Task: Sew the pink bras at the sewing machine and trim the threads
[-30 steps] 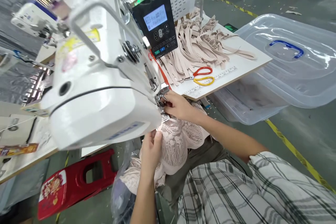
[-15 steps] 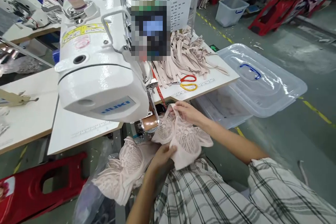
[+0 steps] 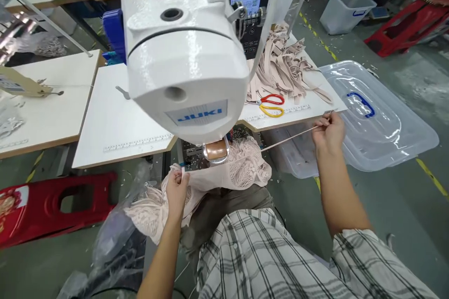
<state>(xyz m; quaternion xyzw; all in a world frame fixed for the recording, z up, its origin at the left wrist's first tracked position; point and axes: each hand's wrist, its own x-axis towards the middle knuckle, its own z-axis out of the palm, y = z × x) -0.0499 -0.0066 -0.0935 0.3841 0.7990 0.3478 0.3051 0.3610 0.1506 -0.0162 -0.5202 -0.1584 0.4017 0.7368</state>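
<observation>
A pale pink lace bra (image 3: pixel 243 168) lies stretched across my lap, just under the sewing machine head (image 3: pixel 189 84). My left hand (image 3: pixel 177 190) is closed, pinching the band at its left end. Out to the right, by the table corner, my right hand (image 3: pixel 329 131) is closed on the end of a thin pink strap (image 3: pixel 287 139). The strap runs taut from the bra's right side. More pale pink bras (image 3: pixel 149 215) hang in a bunch below my left hand. A copper-coloured curved part (image 3: pixel 215 150) of the machine sits just above the fabric.
On the white table, scissors with red and yellow handles (image 3: pixel 271 105) lie beside a heap of pink straps (image 3: pixel 284 65). A clear lidded box (image 3: pixel 379 126) stands right of the table. A red stool (image 3: pixel 42 201) is at lower left, near a plastic bag (image 3: pixel 121 215).
My hands have moved apart: the right went far right, drawing out the strap, and the left went left with the band. The view has shifted, so the machine appears larger and further right.
</observation>
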